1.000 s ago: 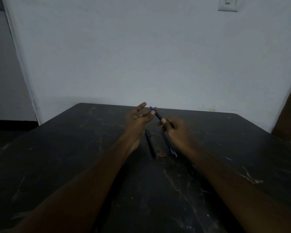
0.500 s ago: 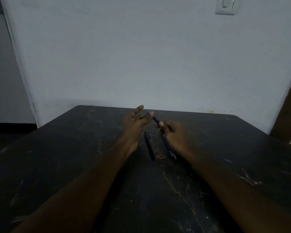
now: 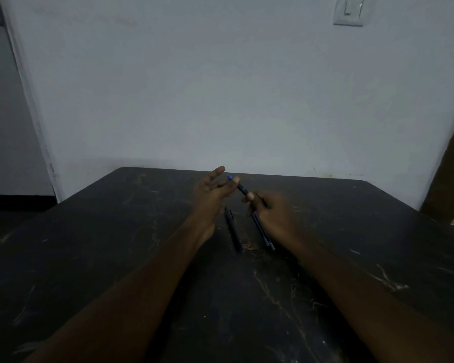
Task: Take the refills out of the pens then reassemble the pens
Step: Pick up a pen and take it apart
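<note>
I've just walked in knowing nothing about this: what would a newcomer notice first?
Two bare hands meet over a dark, scratched table: the right hand grips a blue-tipped pen by its barrel while the left hand pinches it near the tip. Just below them a black pen and a thinner dark pen lie on the table, side by side.

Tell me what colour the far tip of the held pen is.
Blue tip on a dark pen, seen best in the head view.

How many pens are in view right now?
3. The blue-tipped pen is held between left hand and right hand. The black pen lies on the table. The third pen lies by the right hand, partly hidden.
</note>
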